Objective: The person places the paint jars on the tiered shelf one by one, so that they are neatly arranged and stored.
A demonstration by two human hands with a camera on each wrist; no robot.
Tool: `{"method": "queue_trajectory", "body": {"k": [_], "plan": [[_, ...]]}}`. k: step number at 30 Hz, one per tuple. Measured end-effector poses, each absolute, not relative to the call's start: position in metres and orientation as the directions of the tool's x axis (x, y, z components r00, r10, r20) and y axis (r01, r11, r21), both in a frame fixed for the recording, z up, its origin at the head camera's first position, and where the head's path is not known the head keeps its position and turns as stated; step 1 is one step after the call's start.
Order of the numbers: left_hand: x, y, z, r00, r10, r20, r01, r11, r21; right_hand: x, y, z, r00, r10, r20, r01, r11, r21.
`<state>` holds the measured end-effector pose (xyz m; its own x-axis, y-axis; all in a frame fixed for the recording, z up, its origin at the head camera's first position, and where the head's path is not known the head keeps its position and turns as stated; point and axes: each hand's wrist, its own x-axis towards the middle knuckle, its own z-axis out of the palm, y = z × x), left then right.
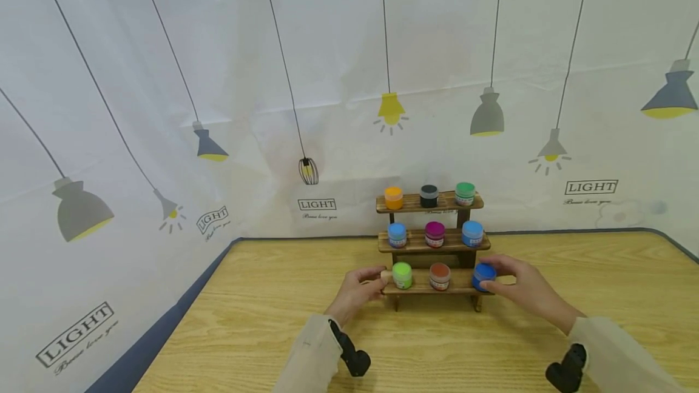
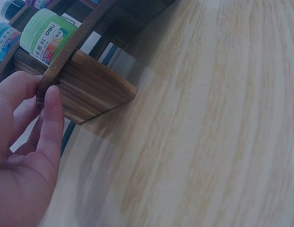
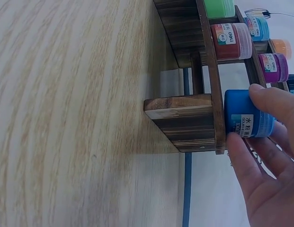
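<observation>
A three-tier wooden stand (image 1: 419, 279) carries small jars of paint. My left hand (image 1: 357, 288) pinches the left end of its lowest shelf between thumb and fingers, beside a light green paint jar (image 2: 46, 37). At the shelf's right end, my right hand (image 1: 519, 290) grips a dark blue paint jar (image 3: 244, 112) by its sides, thumb at the lid. The jar's base is right at the shelf board. Between these two jars stands a red-brown paint jar (image 1: 440, 276).
The middle shelf holds a purple jar (image 1: 434, 234) between two light blue ones. On top are orange (image 1: 394, 198), black (image 1: 429, 196) and green (image 1: 465, 194) jars. The stand is on a wood-grain table (image 1: 262, 320), before a white backdrop (image 1: 338, 132) printed with lamps.
</observation>
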<state>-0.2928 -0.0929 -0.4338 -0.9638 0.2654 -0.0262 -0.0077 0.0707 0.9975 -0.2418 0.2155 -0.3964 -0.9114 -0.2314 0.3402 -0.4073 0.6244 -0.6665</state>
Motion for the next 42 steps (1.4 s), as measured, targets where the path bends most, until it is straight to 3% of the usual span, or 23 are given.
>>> {"method": "queue_trajectory", "body": {"k": [42], "plan": [[-0.29, -0.0927, -0.432, -0.964, 0.266, -0.021, -0.002, 0.069, 0.998, -0.2426, 0.2145, -0.4004, -0.908, -0.242, 0.341, -0.417, 0.588, -0.693]]}}
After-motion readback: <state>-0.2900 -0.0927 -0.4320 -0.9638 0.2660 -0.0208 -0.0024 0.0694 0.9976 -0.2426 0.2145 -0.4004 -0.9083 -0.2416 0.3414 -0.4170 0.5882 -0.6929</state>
